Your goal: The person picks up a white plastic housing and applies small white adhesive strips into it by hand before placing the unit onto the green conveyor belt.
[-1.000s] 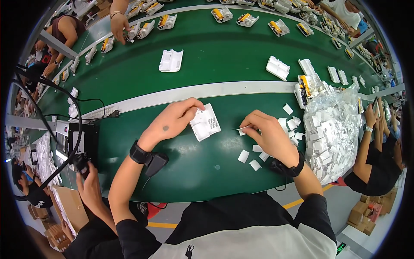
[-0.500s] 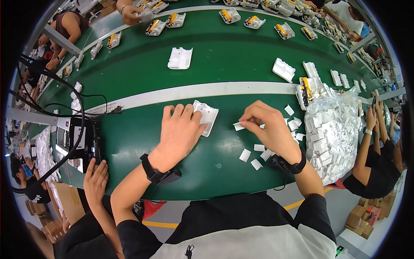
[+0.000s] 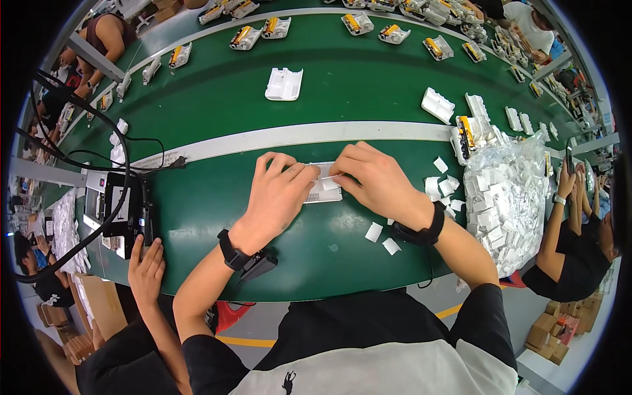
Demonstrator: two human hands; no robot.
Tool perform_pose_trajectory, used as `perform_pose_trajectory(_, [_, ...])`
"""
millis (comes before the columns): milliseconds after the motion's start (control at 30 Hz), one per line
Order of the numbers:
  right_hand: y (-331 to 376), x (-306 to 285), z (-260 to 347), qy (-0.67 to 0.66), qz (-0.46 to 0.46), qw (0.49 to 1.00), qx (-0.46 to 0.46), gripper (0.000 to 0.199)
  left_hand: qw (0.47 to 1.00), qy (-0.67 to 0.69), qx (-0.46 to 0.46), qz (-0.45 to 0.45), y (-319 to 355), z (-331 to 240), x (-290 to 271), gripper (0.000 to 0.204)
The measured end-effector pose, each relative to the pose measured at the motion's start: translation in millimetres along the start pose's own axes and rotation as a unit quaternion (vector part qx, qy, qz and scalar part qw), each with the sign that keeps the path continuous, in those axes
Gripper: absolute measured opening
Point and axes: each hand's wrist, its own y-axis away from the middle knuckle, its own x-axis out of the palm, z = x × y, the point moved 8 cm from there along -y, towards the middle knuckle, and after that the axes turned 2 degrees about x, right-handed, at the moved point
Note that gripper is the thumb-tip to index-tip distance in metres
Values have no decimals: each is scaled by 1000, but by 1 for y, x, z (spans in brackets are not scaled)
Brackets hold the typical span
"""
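Note:
A flat white plastic part [image 3: 324, 187] lies on the green belt [image 3: 217, 204] in front of me. My left hand [image 3: 276, 194] presses down on its left end, fingers spread over it. My right hand [image 3: 375, 179] meets it from the right, fingertips pinching a small white label at the part's top edge. Most of the part is hidden under both hands. Loose white labels [image 3: 440, 181] lie just right of my right hand, and two more labels [image 3: 382, 238] sit near my right wrist.
A heap of clear bags holding white parts [image 3: 507, 197] fills the belt's right side. White trays [image 3: 284, 84] and yellow-and-white units [image 3: 245, 36] ride the far lane. A black device with cables [image 3: 122, 210] stands at left, a neighbour's hand [image 3: 146, 266] beside it.
My right hand moved left with the label and now touches the white part. My left hand shifted onto the part, covering more of it.

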Motion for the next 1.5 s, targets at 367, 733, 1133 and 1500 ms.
perform_pose_trajectory(367, [-5, 13, 2, -1, 1, 1000, -15, 5, 998, 48, -15, -28, 11, 8, 0, 26])
perform_pose_trajectory(733, [-2, 18, -5, -57, 21, 998, 4, 6, 997, 69, -11, -36, 16, 9, 3, 30])
perform_pose_trajectory(1133, [-11, 27, 7, 69, 106, 988, -87, 9, 995, 91, -10, -37, 18, 6, 7, 25])
perform_pose_trajectory(1500, [-20, 35, 7, 33, 132, 989, -54, 6, 991, 127, -27, -42, 16, 10, 10, 20])
